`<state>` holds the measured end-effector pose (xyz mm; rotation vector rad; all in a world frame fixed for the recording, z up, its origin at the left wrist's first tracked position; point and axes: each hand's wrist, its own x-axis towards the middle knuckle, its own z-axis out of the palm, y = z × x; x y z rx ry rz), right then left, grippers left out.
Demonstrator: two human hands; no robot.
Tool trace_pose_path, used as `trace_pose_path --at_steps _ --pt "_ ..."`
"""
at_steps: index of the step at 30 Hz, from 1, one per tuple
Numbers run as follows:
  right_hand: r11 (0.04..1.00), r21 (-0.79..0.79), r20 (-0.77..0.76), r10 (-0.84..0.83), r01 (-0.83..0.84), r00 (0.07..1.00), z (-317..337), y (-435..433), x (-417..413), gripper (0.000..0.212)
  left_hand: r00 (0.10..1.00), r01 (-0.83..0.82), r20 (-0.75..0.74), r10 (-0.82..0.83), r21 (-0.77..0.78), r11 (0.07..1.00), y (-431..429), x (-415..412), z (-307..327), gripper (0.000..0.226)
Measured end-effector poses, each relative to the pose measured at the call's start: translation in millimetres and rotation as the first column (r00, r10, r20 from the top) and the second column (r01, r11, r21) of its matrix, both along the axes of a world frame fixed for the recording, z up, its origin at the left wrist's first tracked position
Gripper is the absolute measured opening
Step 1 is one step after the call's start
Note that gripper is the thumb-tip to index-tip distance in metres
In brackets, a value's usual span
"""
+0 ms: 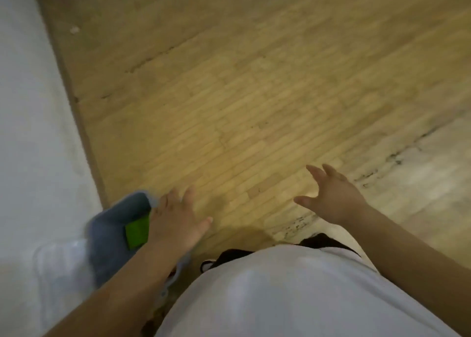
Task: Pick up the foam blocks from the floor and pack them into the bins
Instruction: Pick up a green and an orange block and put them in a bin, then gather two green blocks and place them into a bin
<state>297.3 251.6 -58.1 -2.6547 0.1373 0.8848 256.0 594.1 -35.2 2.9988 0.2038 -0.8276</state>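
One green foam block (pixel 137 232) lies inside the grey bin (pixel 112 224) at lower left; left hand (pixel 175 219) hovers over its rim, fingers (pixel 190 194) released, right hand (pixel 331 199) empty and splayed above the floor (pixel 254 94), presumably readying another pickup.

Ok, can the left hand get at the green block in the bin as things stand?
Probably yes. The left hand is open right beside the green block, which lies uncovered in the open-topped bin. Nothing visible sits between them, though the picture is blurred.

Dim, warm indoor light, heavy motion blur throughout, soft shadow on the floor (pixel 229 82).
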Motion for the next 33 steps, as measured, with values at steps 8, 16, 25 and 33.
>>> trace_pose_path --at_steps 8,16,25,33 --pt "0.953 -0.135 0.01 -0.272 0.27 0.962 36.8 -250.1 -11.3 0.107 0.941 0.329 0.098 -0.324 -0.039 0.943 -278.3 111.4 2.1 0.093" --pt "0.883 -0.084 0.081 -0.456 0.462 0.887 48.7 -347.3 29.8 0.107 0.828 0.557 0.12 -0.548 -0.064 0.828 -433.5 199.7 34.8 0.09" --pt "0.696 -0.029 0.122 -0.71 0.718 0.693 35.9 -447.3 131.5 0.096 0.643 0.766 0.117 -0.757 -0.079 0.638 -590.1 359.9 10.7 0.09" --pt "0.489 -0.101 0.107 -0.861 0.867 0.498 54.6 -546.7 218.0 0.096 0.418 0.906 0.036 -0.908 -0.096 0.413 -736.2 495.3 21.4 0.09"
